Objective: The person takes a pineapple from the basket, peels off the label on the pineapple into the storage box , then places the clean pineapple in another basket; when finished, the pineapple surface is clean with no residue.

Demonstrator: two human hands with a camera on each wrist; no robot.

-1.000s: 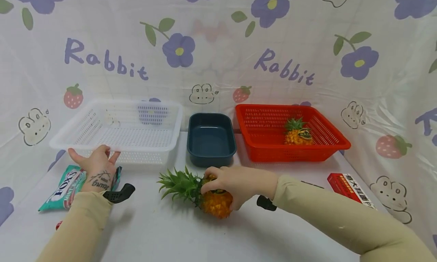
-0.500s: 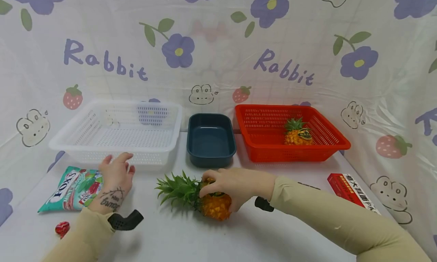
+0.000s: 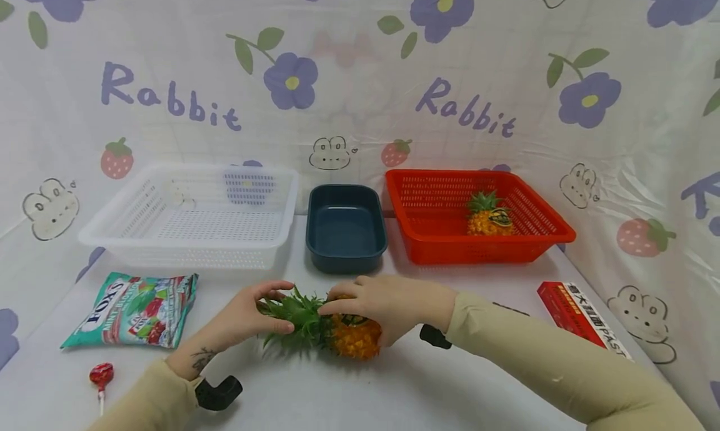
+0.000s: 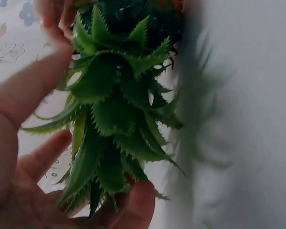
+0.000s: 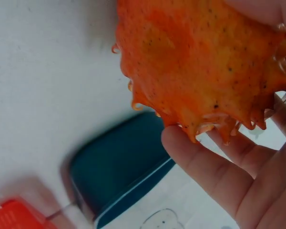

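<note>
A small orange pineapple [image 3: 356, 337] with a spiky green crown [image 3: 300, 315] lies on its side, low over the white table, crown toward the left. My right hand [image 3: 388, 306] grips its orange body from above; in the right wrist view, fingertips press the knobbly skin [image 5: 200, 67]. My left hand [image 3: 244, 315] is at the crown, with thumb and fingers curved loosely round the leaves. In the left wrist view the toothed leaves [image 4: 117, 114] stand between the left thumb and fingers, one fingertip in front of the leaf ends.
At the back stand a white basket [image 3: 185, 247], a dark blue tub [image 3: 346, 263] and a red basket [image 3: 478, 251] holding another small pineapple [image 3: 489, 218]. A green FOX'S candy bag [image 3: 135, 309] and a red lollipop [image 3: 102, 375] lie left, a red pasta box [image 3: 582, 318] right.
My left hand has come from the white basket's front rim, over the candy bag, rightward to the pineapple's crown. The lollipop and candy bag are uncovered. My right hand keeps its grip.
</note>
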